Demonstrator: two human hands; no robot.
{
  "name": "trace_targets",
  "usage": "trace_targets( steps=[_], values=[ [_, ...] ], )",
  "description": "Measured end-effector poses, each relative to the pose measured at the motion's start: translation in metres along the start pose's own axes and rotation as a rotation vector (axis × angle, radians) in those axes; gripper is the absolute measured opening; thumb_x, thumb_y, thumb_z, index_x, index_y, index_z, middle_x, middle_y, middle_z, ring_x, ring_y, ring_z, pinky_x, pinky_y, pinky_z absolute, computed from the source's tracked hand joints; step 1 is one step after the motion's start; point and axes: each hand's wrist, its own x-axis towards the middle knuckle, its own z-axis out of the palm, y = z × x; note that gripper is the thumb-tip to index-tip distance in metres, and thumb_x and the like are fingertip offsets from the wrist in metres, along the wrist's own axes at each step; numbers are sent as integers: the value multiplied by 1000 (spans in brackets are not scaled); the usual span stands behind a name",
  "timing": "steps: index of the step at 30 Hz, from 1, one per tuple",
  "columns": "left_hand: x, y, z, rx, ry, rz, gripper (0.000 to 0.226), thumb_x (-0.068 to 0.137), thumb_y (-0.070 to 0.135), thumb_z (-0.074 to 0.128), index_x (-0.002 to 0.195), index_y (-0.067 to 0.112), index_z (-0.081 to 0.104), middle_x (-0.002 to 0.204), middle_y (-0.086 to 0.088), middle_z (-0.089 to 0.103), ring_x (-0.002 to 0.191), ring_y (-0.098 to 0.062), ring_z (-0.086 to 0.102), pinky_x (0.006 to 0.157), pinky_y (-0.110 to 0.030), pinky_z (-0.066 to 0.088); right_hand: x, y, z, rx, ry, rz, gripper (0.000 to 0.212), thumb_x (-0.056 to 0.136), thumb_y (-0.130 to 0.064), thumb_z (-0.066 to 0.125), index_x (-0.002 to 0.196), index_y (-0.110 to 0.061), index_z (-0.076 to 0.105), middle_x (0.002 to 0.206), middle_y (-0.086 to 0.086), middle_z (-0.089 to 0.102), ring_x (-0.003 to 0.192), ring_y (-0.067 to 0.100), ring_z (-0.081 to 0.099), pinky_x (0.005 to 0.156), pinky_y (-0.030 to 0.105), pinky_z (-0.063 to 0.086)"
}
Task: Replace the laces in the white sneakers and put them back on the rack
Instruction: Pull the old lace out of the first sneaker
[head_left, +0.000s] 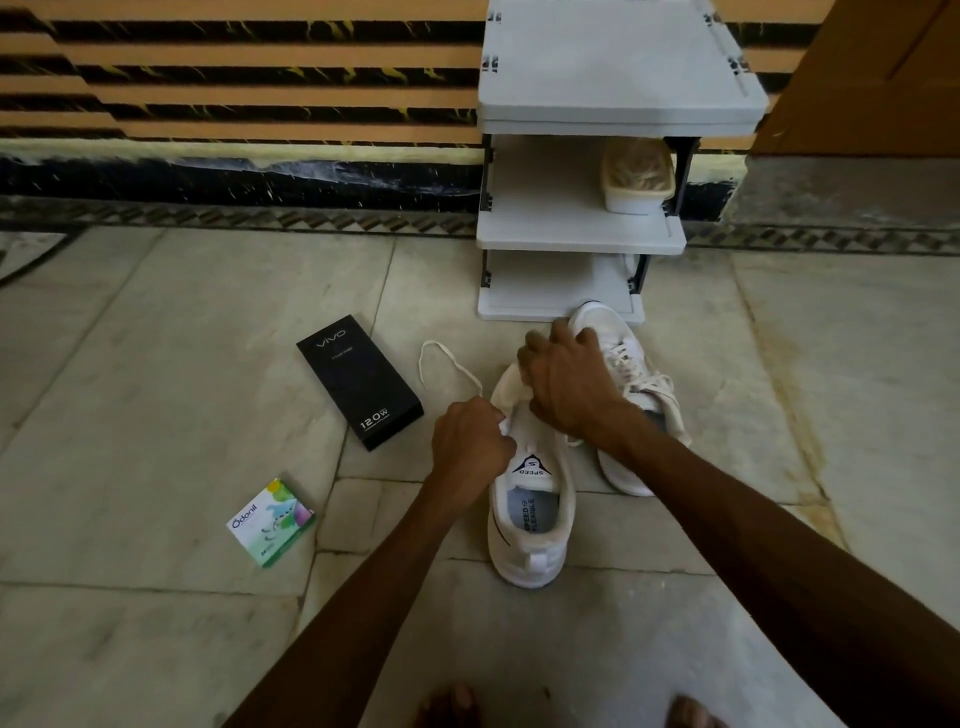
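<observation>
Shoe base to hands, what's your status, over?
Left hand pinches lace. Right hand holds near sneaker. Far sneaker laced, before rack. Black box clear aside.

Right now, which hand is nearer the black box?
Left. The left hand is just right of the black box, touching the sneaker; the right hand grips its front, farther away.

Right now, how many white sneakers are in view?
2. The near sneaker lies on the floor, heel toward the camera. The far sneaker lies right of it, toe at the rack. None shows on the rack.
</observation>
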Motion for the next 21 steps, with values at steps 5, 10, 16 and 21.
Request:
trace_targets(
  steps=[5, 10, 16, 21],
  values=[
    [3, -1, 3, 30, 8, -21, 23, 77, 21, 71, 93, 4, 69, 95, -13, 70, 88, -27, 66, 64, -27, 41, 7, 36, -45, 1151, 559, 385, 16, 85, 2, 43, 84, -13, 48, 89, 5, 51, 86, 23, 51, 81, 48, 52],
    [4, -2, 5, 43, 13, -30, 22, 79, 25, 69, 94, 8, 70, 92, -8, 70, 86, -22, 66, 63, -25, 41, 2, 25, -52, 1910, 98, 398, 15, 95, -2, 35, 93, -10, 47, 70, 5, 53, 56, 15, 48, 51, 27, 47],
    [3, -3, 4, 30, 17, 5, 12, 79, 19, 69, 77, 8, 65, 79, -9, 66, 79, -23, 64, 59, -24, 37, 2, -2, 19, 495, -80, 34, 11, 86, -15, 59, 90, -11, 68, 93, 9, 66, 82, 25, 64, 65, 29, 48],
    [4, -2, 6, 45, 8, 9, 13, 80, 23, 70, 75, 13, 63, 78, -5, 64, 79, -21, 64, 61, -26, 41, -5, -9, 25, 359, 36, 53, 17, 80, -11, 65, 96, -11, 69, 104, 8, 61, 94, 27, 61, 69, 30, 42]
  ],
)
